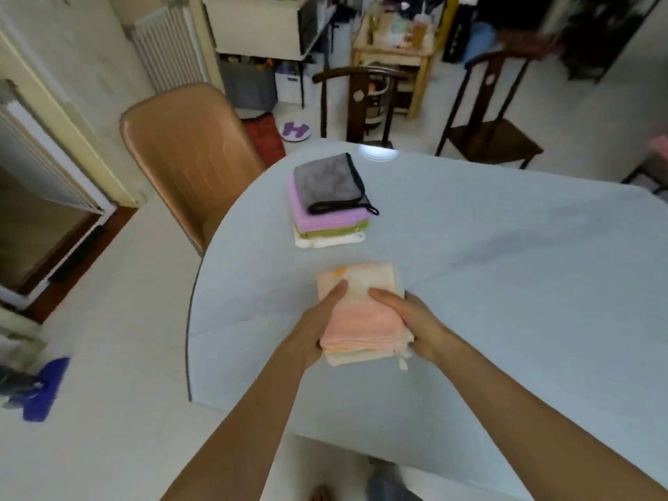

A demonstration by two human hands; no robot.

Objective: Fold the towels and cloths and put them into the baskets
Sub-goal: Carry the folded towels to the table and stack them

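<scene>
A soft folded stack of peach and cream towels (361, 312) is sitting between both hands on the table (506, 265). The left hand (318, 327) is clasping its left edge, thumb lying over the top; the right hand (415, 320) is gripping the right edge the same way. Beyond the fingertips, a second square pile (327, 202) is lying well apart: grey black-edged cloth on top, then fluffy pink, green and white layers. A smooth tan chair (188, 157) is standing left of the hands.
</scene>
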